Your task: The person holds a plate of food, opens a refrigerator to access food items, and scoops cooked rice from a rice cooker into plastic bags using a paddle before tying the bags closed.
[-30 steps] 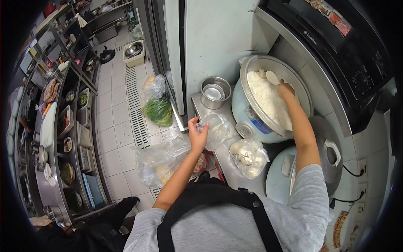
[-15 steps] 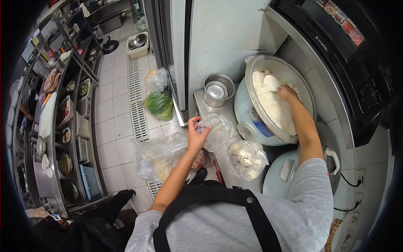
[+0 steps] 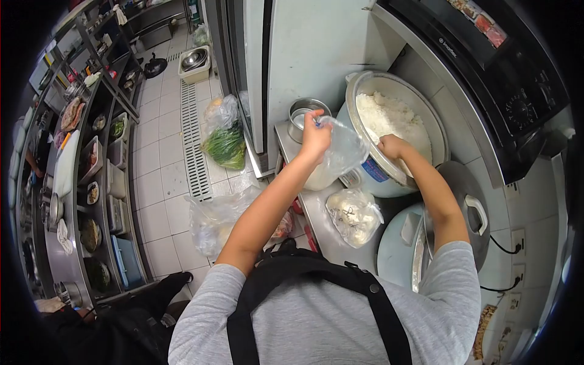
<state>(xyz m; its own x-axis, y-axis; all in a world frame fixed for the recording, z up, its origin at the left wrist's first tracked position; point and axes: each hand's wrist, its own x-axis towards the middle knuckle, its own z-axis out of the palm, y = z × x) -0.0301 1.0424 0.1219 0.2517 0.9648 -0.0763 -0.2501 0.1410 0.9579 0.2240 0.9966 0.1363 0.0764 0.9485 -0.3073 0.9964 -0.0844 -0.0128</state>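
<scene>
My left hand (image 3: 317,137) grips the top of a clear plastic bag (image 3: 345,148), which hangs beside the rice cooker's rim and holds something whitish at its bottom. My right hand (image 3: 394,148) is closed at the near left side of the large open rice cooker (image 3: 443,131), over the white rice (image 3: 389,115). It holds the rice paddle (image 3: 372,135), of which only a small pale part shows near the bag's mouth. A knotted bag with white contents (image 3: 354,218) lies on the steel counter (image 3: 328,243) below.
Metal bowls (image 3: 299,115) stand behind my left hand. A second cooker (image 3: 395,243) and a grey lid (image 3: 465,231) are at the right. Filled bags (image 3: 225,146) lie on the floor. A person in black (image 3: 121,322) is at lower left, beside steel shelves (image 3: 79,201).
My left hand has risen and moved right with the bag, up to the cooker's rim. My right hand has come down and left across the rice with the paddle.
</scene>
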